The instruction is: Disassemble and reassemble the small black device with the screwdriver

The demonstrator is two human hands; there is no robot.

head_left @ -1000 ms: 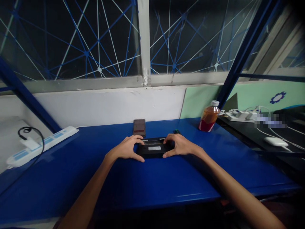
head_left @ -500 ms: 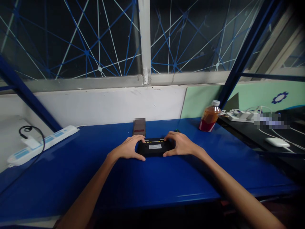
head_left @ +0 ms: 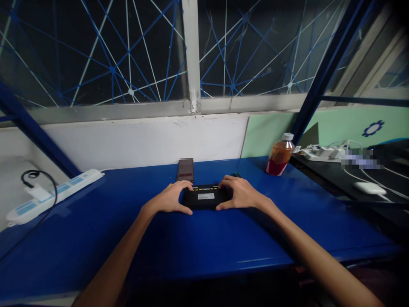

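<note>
A flat black box (head_left: 207, 204) with a white label (head_left: 206, 196) and a row of yellow marks along its far edge is at the middle of the blue table (head_left: 198, 238). Its exact kind is not clear. My left hand (head_left: 171, 198) grips the left end, fingers at the far edge and thumb at the near edge. On the right end, my right hand (head_left: 240, 194) has the same hold. Just behind the left fingers lies a phone (head_left: 185, 169). A small dark object (head_left: 236, 174) pokes out beyond my right hand, mostly hidden.
A bottle (head_left: 280, 155) with an orange drink stands at the back right. On the left lies a white power strip (head_left: 68, 187) with a black cable plugged in. A black surface (head_left: 335, 179) at right carries cables and a white charger (head_left: 370, 188). Blue posts rise on both sides.
The view has shifted very slightly, so everything sits a little further left. Both hands keep their hold on the black box, with no other visible movement.
</note>
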